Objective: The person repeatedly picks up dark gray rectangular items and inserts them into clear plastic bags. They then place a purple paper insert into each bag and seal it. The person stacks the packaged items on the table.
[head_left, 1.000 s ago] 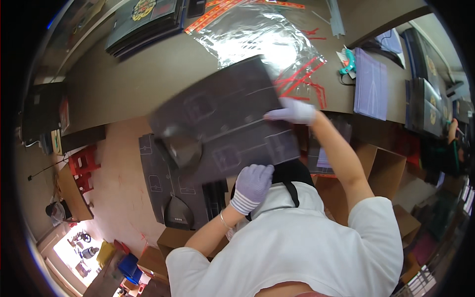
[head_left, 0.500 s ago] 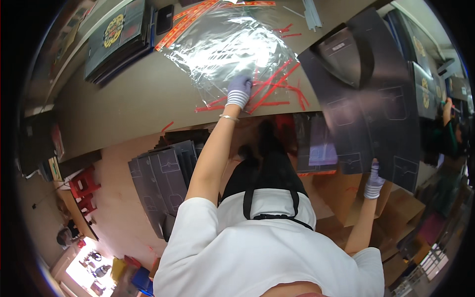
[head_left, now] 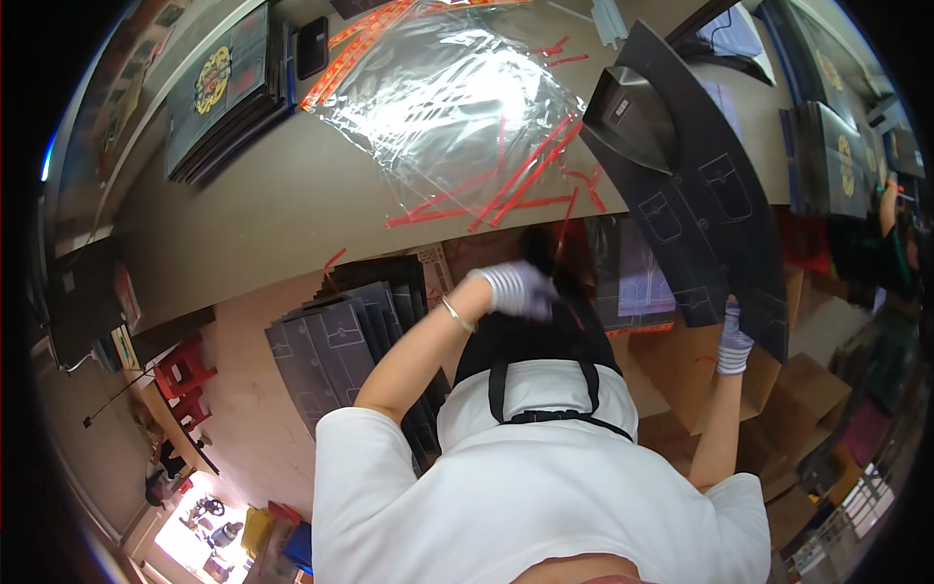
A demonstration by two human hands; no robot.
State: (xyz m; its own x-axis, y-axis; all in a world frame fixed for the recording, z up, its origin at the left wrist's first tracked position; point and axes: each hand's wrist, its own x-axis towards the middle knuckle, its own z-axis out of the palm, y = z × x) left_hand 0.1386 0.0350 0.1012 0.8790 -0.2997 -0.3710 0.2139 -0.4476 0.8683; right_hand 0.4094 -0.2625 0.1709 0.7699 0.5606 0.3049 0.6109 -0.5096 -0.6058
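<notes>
My left hand (head_left: 525, 290), in a white-and-purple glove, is in front of the table edge above my lap. It is blurred, but its fingers look curled, with a thin red strip (head_left: 565, 234) trailing up from them. With my right hand (head_left: 735, 343), gloved alike, I grip the lower edge of a black paper bag (head_left: 715, 209). That bag has pale printed pocket outlines and a dark handle, and it leans tilted over the table's right part. Clear plastic film (head_left: 438, 107) lies on the table beside it, with several red strips (head_left: 530, 180) across its near edge.
Stacked black bags (head_left: 326, 341) stand below the table at left. Dark printed folders (head_left: 219, 92) and a phone (head_left: 312, 47) lie on the table (head_left: 243, 209). Cardboard boxes (head_left: 696, 384) stand by my right arm. Another person's arm (head_left: 889, 206) shows at far right.
My left hand has come off the plastic film and back toward my body, a red strip trailing from it. The bag in my right hand has turned and looks narrower.
</notes>
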